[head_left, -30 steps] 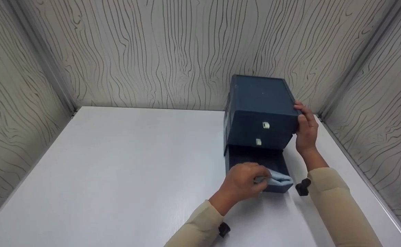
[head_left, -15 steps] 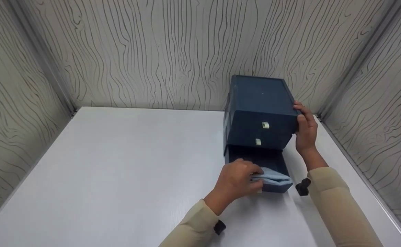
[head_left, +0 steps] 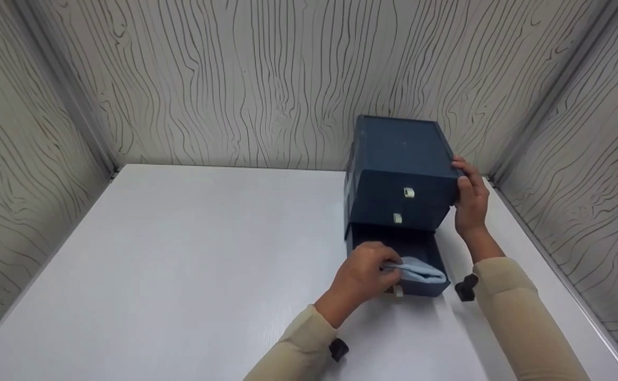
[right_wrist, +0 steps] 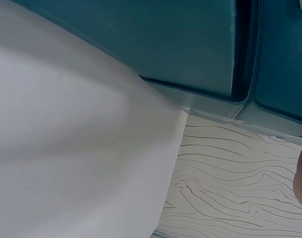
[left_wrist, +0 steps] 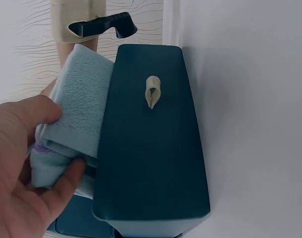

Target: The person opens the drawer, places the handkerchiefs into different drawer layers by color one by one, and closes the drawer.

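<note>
A dark blue cabinet [head_left: 404,148] with stacked drawers stands at the back right. Its lowest drawer [head_left: 430,289] is pulled out, while the two above are closed. My left hand [head_left: 363,272] pinches a folded light blue towel [left_wrist: 86,94] between thumb and fingers; the towel lies over the front part of the open drawer. In the left wrist view a purple strip shows at the towel's fold. Against the cabinet's right side rests my right hand [head_left: 470,198], its thumb near the front corner. Only a sliver of that hand appears in the right wrist view.
Small pale loop tabs [head_left: 409,193] mark the drawer fronts. The cabinet stands on a white table [head_left: 198,254], close to the wood-patterned back wall [head_left: 235,84]. Similar patterned panels rise at both sides.
My left hand has shifted slightly left and back, and the towel has moved a little left with it. The lowest drawer's pull tab has come into view. My right hand stays where it was.
</note>
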Available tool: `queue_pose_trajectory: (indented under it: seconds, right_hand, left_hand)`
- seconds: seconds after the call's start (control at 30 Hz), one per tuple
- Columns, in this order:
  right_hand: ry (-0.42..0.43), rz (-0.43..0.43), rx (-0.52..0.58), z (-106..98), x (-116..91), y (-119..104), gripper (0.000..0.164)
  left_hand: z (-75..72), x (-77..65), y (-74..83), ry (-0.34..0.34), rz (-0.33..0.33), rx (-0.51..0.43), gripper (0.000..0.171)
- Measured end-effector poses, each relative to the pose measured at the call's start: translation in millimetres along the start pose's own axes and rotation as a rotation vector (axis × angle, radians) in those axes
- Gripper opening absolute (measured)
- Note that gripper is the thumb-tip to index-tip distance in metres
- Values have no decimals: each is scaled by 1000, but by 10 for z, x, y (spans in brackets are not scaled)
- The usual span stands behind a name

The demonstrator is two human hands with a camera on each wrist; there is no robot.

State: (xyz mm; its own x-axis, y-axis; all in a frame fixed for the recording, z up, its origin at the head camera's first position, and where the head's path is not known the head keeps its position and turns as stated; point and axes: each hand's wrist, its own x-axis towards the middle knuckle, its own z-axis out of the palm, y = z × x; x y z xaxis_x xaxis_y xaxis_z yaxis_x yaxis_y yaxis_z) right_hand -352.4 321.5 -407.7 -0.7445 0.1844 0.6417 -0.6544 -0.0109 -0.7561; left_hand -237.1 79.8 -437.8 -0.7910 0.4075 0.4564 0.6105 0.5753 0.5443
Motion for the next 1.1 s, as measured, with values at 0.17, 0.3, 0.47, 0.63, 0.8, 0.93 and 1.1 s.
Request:
queue_pose_trajectory:
  seconds: [0.17, 0.3, 0.47, 0.63, 0.8, 0.93, 1.1]
  right_hand:
    - [3, 1, 32, -3, 1, 12, 31]
    - [-1, -3, 41, -6, 3, 19, 32]
    - [-16, -6, 36, -8, 8, 33, 34]
    - [-4, -2, 3, -11, 9, 40, 35]
    - [-8, -4, 17, -11, 9, 33, 35]
    - [-7, -6, 20, -5, 11, 25, 33]
    - [-14, -18, 31, 9, 2, 12, 33]
  left_hand:
    - [55, 34, -69, 30, -25, -22, 9]
    - [108, 50, -124, 19, -47, -27, 8]
    - [151, 53, -177, 18, -67, 38, 9]
    - [187, 71, -213, 33, -95, 96, 8]
    - [205, 116, -219, 33, -133, 81, 8]
    - [216, 169, -222, 28, -142, 93, 9]
    - [229, 229, -245, 2, -160, 111, 10]
